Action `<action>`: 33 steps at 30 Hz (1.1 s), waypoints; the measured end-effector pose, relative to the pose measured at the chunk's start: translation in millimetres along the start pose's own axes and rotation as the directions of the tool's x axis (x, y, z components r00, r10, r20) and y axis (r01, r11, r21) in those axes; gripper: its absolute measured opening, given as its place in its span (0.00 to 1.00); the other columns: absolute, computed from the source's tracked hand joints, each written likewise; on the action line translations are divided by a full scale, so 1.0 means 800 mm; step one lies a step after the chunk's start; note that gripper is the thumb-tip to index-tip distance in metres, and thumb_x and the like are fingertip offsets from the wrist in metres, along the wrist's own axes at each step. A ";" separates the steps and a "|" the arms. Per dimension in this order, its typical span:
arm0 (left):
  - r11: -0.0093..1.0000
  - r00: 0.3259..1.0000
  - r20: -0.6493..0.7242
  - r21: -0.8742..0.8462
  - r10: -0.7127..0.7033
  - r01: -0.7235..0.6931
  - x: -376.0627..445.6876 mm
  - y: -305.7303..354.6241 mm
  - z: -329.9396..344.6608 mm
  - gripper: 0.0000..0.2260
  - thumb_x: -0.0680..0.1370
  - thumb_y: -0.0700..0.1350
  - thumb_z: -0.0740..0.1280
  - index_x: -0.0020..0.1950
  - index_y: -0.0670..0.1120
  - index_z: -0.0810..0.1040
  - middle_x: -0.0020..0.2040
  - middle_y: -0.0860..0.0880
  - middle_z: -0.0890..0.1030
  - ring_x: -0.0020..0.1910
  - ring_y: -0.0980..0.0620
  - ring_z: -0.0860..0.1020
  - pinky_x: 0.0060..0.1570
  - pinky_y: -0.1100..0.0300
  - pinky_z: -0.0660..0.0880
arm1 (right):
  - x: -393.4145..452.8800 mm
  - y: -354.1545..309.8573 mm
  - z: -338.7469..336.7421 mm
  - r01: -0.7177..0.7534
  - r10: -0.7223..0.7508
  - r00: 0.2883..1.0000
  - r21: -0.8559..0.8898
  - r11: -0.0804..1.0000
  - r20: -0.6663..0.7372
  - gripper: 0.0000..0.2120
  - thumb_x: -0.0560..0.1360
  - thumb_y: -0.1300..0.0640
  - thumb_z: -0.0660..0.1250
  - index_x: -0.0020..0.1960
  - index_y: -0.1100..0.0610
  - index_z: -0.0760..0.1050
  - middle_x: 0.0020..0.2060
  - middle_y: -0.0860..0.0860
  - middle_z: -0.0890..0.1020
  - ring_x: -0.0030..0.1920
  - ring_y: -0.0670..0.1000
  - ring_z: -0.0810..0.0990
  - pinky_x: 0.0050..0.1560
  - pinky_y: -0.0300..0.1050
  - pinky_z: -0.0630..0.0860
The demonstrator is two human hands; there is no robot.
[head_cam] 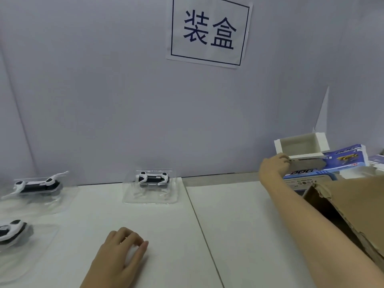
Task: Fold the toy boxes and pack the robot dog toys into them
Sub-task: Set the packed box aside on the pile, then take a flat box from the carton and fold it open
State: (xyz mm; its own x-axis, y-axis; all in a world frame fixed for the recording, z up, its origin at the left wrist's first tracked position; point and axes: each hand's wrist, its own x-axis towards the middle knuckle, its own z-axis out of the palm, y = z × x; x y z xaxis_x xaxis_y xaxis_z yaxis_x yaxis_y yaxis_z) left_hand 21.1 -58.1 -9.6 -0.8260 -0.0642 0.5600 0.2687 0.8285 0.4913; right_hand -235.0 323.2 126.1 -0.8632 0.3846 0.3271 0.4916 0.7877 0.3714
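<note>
**Reaching for a flat box at the far right of the desk**

My right hand [273,166] is stretched out to the far right edge of the desk [239,225], fingers curled over the near edge of a flat grey-and-blue toy box [305,165] that lies on top of a stack of printed boxes [349,156]. I think thumb and fingers pinch the flap between them, though the grip is small and partly hidden from here. Just behind that box stands an open white box [299,145], its hollow facing me.

My left hand [122,250] rests on the desk near the front edge, left of the seam that runs front to back; its fingers are loosely curled and hold nothing.

Three robot dog toys (white and black, each in a clear plastic tray) sit on the left half. One dog [153,178] is at the back edge, close to the wall, just left of the seam. A second dog [36,186] is at the far left, near the back. A third dog [12,231] is cut off by the left edge, nearer to me.

A brown cardboard carton [349,208] leans in at the right, beside my right forearm. A paper sign [209,32] with two characters hangs on the wall.
</note>
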 end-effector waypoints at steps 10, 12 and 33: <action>0.998 0.997 -0.051 -0.042 0.051 -0.054 -0.008 0.020 -0.013 0.16 0.74 0.60 0.61 0.40 0.53 0.84 0.41 0.54 0.79 0.42 0.56 0.72 0.38 0.50 0.77 | -0.231 -0.062 -0.032 0.683 -0.408 0.730 0.554 0.476 -0.549 0.11 0.80 0.58 0.58 0.57 0.58 0.76 0.73 0.57 0.67 0.61 0.59 0.78 0.56 0.49 0.74; 0.998 0.998 -0.056 -0.050 0.039 -0.042 -0.013 0.023 -0.017 0.16 0.74 0.61 0.61 0.46 0.53 0.84 0.47 0.54 0.77 0.45 0.55 0.75 0.43 0.55 0.74 | -0.281 -0.066 -0.038 0.773 -0.288 0.633 0.604 0.195 -0.718 0.07 0.79 0.60 0.60 0.50 0.57 0.77 0.70 0.56 0.73 0.62 0.57 0.80 0.54 0.46 0.77; 0.910 0.990 -0.142 -0.407 0.023 -0.079 -0.005 0.067 -0.011 0.47 0.70 0.57 0.81 0.77 0.72 0.53 0.77 0.60 0.68 0.73 0.59 0.72 0.68 0.62 0.73 | -0.411 -0.009 -0.109 0.835 0.317 0.516 0.383 -0.395 -0.796 0.09 0.80 0.58 0.63 0.59 0.55 0.72 0.65 0.48 0.73 0.65 0.48 0.76 0.62 0.38 0.74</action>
State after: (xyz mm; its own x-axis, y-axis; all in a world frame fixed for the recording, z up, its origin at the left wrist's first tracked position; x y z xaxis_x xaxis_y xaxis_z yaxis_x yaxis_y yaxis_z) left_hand 43.5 -18.7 20.3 -0.7412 -0.1234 0.6599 0.5115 0.5328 0.6742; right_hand 55.4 149.0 91.2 -0.1979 0.0648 0.9781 -0.9588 0.1945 -0.2069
